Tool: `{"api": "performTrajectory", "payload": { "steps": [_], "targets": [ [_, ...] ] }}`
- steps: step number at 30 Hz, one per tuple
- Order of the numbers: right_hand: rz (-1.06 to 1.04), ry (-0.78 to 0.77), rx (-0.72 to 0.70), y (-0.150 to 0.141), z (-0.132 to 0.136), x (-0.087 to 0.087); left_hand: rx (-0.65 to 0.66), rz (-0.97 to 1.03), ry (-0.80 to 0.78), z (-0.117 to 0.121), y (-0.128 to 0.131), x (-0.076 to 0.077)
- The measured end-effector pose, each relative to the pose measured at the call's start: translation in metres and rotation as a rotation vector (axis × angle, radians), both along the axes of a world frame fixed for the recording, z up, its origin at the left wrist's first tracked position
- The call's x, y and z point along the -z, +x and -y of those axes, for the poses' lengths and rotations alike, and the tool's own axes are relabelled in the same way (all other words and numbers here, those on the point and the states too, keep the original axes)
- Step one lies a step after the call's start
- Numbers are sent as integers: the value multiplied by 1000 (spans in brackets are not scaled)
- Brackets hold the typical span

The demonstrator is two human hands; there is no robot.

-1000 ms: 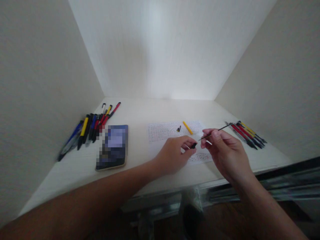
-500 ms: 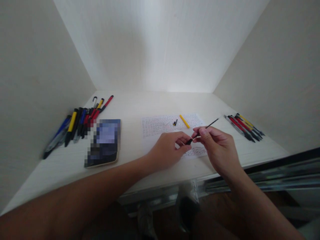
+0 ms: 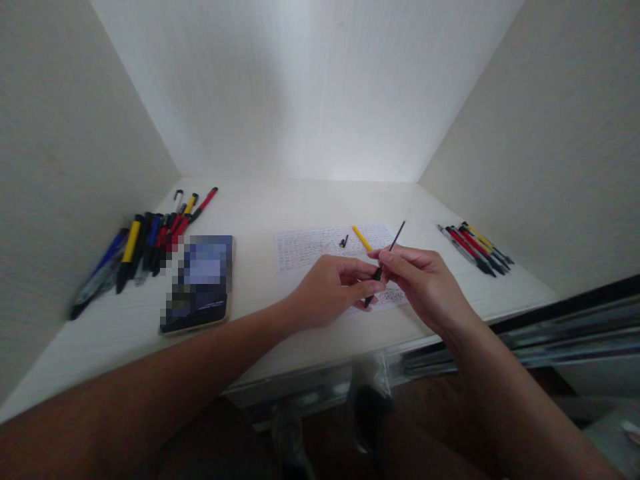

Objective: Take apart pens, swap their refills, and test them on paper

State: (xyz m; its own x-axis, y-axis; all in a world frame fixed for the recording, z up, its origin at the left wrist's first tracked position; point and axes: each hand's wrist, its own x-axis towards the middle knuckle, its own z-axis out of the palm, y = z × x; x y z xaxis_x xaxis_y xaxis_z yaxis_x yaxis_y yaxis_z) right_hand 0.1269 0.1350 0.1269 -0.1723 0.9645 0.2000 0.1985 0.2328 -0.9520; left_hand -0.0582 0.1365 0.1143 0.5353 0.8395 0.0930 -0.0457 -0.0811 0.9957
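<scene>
Above a printed sheet (image 3: pixel 300 248), both hands meet over pen parts. My left hand (image 3: pixel 333 291) is closed on a black pen grip (image 3: pixel 370 297), whose pointed end slants down toward me. Between the thumb and fingers of my right hand (image 3: pixel 427 283) is a thin dark pen refill (image 3: pixel 397 235); its upper end sticks up and its lower end meets the grip. Whether the refill sits inside the grip is hard to make out. Beyond my fingers a yellow pen barrel (image 3: pixel 361 237) lies on the sheet, beside a small black clip piece (image 3: pixel 343 241).
On the left lie several pens (image 3: pixel 145 243) in blue, yellow, black and red. A phone (image 3: pixel 207 280), partly blurred out, lies between them and the paper. Several more pens (image 3: pixel 475 248) lie at the right. Walls enclose the white desk (image 3: pixel 255 207) on three sides.
The refill has swung from a shallow slant to a steeper one, its lower end at the grip. The grip now points down toward me. The whole view has shifted slightly.
</scene>
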Motion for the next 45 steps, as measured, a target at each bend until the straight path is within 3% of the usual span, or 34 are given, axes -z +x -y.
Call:
{"api": "performTrajectory", "payload": {
  "steps": [9, 17, 29, 40, 43, 45],
  "targets": [
    [-52, 47, 67, -5, -13, -13, 37, 98, -171, 0, 2, 3],
    [71, 78, 65, -6, -13, -6, -54, 74, -269, -5, -2, 0],
    [48, 57, 126, -4, -18, 2, -144, -57, -213, -2, -2, -16],
    [31, 54, 62, 4, -23, 1, -66, -88, -113, -4, 3, 5],
    [6, 105, 101, 9, -39, 1, -159, -99, -116, -6, 2, 4],
    [138, 204, 159, 6, -50, 2, -289, -57, -127, -10, 0, 1]
  ]
}}
